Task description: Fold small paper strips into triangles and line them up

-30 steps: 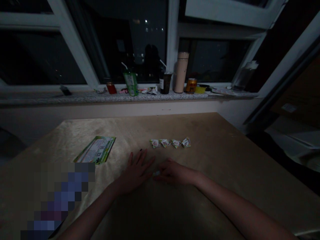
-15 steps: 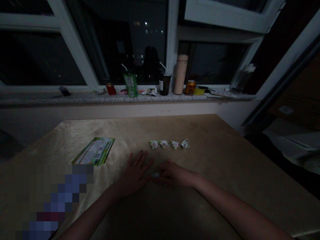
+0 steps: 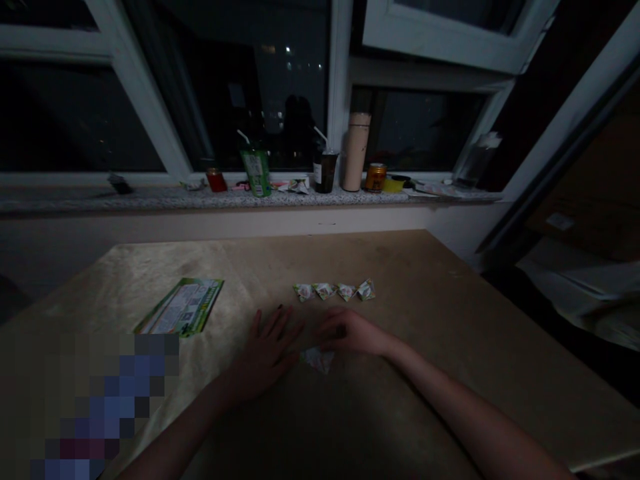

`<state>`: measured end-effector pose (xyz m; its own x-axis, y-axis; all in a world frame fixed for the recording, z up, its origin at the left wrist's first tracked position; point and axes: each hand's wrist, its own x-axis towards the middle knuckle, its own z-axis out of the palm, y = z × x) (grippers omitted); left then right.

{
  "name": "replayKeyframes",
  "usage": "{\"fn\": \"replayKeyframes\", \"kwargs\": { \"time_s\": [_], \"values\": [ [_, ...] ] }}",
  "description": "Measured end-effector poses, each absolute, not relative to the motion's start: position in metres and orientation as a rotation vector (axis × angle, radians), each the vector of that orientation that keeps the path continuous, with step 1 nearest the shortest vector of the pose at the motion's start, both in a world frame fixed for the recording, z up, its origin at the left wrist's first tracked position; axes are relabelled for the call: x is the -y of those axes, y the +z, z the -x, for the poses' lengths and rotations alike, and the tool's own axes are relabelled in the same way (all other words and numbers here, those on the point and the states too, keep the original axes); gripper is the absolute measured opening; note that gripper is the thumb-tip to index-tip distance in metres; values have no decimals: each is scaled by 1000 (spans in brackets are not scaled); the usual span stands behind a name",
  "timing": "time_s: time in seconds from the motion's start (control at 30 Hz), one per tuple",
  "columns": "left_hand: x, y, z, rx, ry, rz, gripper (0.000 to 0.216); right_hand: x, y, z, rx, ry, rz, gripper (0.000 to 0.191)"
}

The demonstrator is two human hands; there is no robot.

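My left hand [image 3: 267, 353] lies flat on the table with its fingers spread. Its thumb reaches the left edge of a small wrapped packet [image 3: 319, 360], white with faint print, which lies in front of me. My right hand [image 3: 347, 331] is over the packet's upper side with bent fingers, a gap showing between thumb and forefinger. Whether its thumb touches the packet is hard to tell in the dim light. Beyond both hands, several small white-and-green folded triangular packets [image 3: 324, 291] form a row.
A green printed pouch [image 3: 183, 308] lies on the brown-covered table [image 3: 425, 280] at left. A blurred patch [image 3: 115, 400] hides the near left area. On the windowsill [image 3: 295, 199] stand a green cup [image 3: 256, 172], a dark cup [image 3: 325, 172], a pink flask [image 3: 357, 153] and an orange can [image 3: 376, 178].
My right hand has lifted and shifted slightly away from me, uncovering more of the packet. My left hand stays spread in nearly the same place. The whole view has shifted a little.
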<state>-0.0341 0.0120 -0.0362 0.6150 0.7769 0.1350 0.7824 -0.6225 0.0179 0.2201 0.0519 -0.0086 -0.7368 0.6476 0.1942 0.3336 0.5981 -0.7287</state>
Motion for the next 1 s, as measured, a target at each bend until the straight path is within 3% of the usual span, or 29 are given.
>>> {"fn": "replayKeyframes", "kwargs": {
  "time_s": [0.1, 0.27, 0.57, 0.8, 1.0],
  "values": [
    [-10, -35, 34, 1324, -249, 2777, 54, -49, -5, -221, 2517, 764, 904, 38],
    [-8, -29, 32, 1330, -320, 2820, 52, -48, -10, -217, 2499, 847, 989, 25],
    [-10, -11, 27, 1477, -721, 3041, 14, -47, -12, -210, 2105, 1425, 1127, 24],
    [-2, 8, 18, 2124, -1136, 3052, 19, -43, -6, -207, 1734, 1660, 899, 31],
    [2, 11, 12, 2312, -1460, 2787, 20, -40, -6, -207, 1714, 1785, 848, 38]
  ]
}}
